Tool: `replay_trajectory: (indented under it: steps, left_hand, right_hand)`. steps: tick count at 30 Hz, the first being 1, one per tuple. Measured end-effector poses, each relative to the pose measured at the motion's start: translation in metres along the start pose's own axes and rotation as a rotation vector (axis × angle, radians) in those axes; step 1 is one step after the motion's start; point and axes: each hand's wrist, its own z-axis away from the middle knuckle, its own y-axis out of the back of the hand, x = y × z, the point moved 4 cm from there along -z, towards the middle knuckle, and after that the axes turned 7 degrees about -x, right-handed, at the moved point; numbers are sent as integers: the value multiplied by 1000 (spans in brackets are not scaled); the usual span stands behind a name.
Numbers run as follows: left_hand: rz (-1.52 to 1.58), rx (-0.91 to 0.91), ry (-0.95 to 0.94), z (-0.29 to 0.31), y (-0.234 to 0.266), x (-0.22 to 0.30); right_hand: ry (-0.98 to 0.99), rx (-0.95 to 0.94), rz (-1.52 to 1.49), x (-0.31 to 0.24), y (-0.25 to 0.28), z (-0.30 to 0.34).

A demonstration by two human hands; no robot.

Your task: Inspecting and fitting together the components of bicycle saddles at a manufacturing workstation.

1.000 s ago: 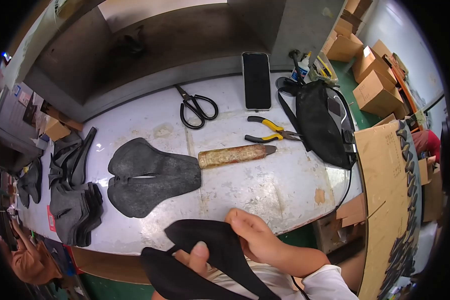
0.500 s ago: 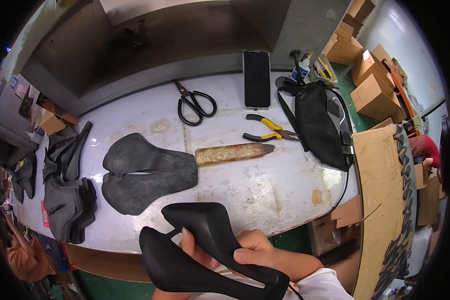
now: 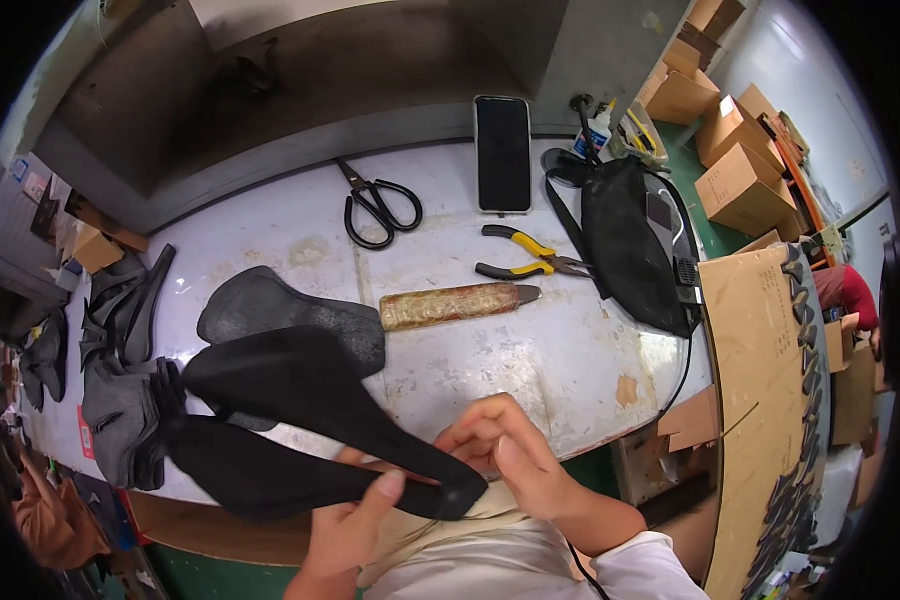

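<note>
A black bicycle saddle (image 3: 280, 375) with a long split down its middle hangs tilted above the table's near edge. My left hand (image 3: 355, 520) grips it near the narrow nose, thumb on top and fingers hidden underneath. Beside the nose, my right hand (image 3: 515, 460) is loosely curled, thumb apart from the fingers, holding nothing I can see. A flat dark grey saddle cover (image 3: 270, 295) lies on the table, partly hidden behind the saddle. Touching its right end is a tape-wrapped handle tool (image 3: 450, 305) with a short dark blade.
Black-handled scissors (image 3: 380, 212), yellow-black pliers (image 3: 530, 252) and a phone (image 3: 503, 155) lie farther back. A black bag (image 3: 635, 245) sits right. Stacked grey covers (image 3: 125, 420) stand left. A cardboard sheet (image 3: 755, 400) borders the right side, with boxes (image 3: 750, 190) beyond.
The saddle has swung left and farther over the table, now covering part of the grey cover. My right hand has come off it, while my left hand holds it by the nose end.
</note>
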Motion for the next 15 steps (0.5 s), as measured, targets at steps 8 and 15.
replay_trajectory:
  steps: [8,15]
  left_hand:
    - [-224,94,-122,16,4,11]
    - [-75,263,-68,21,-2,18]
  right_hand:
    - [106,20,899,-14,-28,-12]
    - [141,99,466,12,-24,-6]
